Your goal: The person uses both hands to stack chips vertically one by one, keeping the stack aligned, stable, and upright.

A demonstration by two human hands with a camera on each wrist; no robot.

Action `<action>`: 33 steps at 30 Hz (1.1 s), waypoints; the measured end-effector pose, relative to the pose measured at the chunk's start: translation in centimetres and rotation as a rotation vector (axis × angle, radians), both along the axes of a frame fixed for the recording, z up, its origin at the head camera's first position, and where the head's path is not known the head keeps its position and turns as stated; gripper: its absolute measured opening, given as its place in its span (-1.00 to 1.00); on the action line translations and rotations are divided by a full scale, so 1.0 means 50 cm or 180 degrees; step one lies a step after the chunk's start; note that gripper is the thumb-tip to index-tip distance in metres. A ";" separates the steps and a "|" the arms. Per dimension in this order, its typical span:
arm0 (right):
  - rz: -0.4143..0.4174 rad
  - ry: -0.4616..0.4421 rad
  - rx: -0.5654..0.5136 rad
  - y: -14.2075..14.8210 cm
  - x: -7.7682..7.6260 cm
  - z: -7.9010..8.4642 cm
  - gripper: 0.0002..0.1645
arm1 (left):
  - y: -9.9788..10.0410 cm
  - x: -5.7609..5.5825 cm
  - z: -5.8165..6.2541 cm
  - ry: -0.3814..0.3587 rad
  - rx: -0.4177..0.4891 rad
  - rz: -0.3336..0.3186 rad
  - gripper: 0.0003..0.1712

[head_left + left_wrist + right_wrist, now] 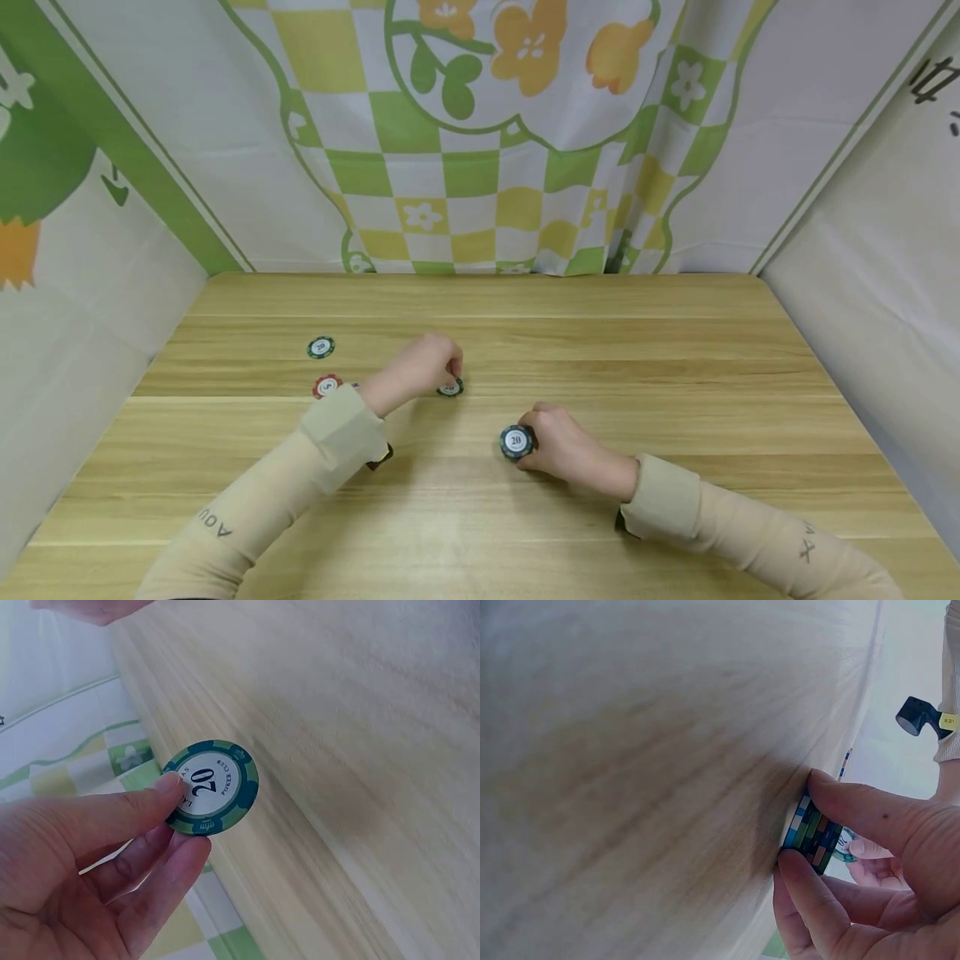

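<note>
My left hand [416, 367] pinches a green poker chip [214, 787] marked 20 between thumb and fingers, left of the table's middle. In the left wrist view the chip's printed face shows, with the thumb tip over its edge. To the right and nearer, my right hand [570, 450] grips a short stack of poker chips [812, 834] by its sides. Green, dark blue and blue-white edges show in that stack, and a chip marked 20 [516, 442] lies on top. The right wrist view shows the stack low at the table surface.
A green 20 chip [321, 347] and a red 5 chip [327, 386] lie at the table's left, the red one beside my left sleeve. A sliver of another chip peeks out there. Cloth walls and a checked curtain [480, 175] border the wooden table [675, 358].
</note>
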State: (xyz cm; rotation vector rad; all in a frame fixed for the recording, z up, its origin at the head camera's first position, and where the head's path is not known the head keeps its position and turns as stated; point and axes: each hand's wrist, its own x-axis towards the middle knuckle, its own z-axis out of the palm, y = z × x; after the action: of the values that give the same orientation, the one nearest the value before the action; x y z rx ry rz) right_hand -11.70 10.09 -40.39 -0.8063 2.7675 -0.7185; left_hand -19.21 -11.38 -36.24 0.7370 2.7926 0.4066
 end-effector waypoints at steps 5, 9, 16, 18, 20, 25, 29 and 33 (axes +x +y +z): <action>-0.0035 -0.0049 0.0014 -0.001 -0.001 0.001 -0.54 | 0.008 0.005 0.000 -0.0193 0.0143 -0.0027 -0.87; -0.0018 -0.0046 0.0006 -0.001 -0.001 0.003 -0.54 | 0.013 0.006 -0.001 -0.0341 0.0318 -0.0077 -0.87; 0.0005 0.0000 -0.0006 0.001 -0.004 0.001 -0.54 | 0.021 0.007 -0.004 -0.0615 0.0576 -0.0109 -0.89; -0.0005 -0.0009 -0.0001 0.001 -0.005 0.002 -0.54 | 0.024 0.007 -0.005 -0.0732 0.0671 -0.0099 -0.89; -0.0007 -0.0020 0.0009 0.001 -0.005 0.002 -0.54 | 0.026 0.008 -0.007 -0.0834 0.0763 -0.0073 -0.90; 0.0001 -0.0021 0.0016 0.000 -0.005 0.003 -0.54 | 0.032 0.010 -0.015 -0.1238 0.1031 0.0159 -0.90; 0.0014 -0.0011 0.0012 0.001 -0.004 0.003 -0.54 | 0.038 0.014 -0.026 -0.1597 0.1272 0.0404 -0.88; 0.0041 0.0016 0.0000 0.001 -0.003 0.002 -0.54 | 0.042 0.018 -0.038 -0.1860 0.1471 0.0550 -0.87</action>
State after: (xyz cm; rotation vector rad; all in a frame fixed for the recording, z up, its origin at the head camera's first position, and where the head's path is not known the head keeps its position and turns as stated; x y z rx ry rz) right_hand -11.87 10.16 -40.29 -0.8264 2.7642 -0.7151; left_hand -18.31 -9.29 -38.16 0.3667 2.2235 1.1219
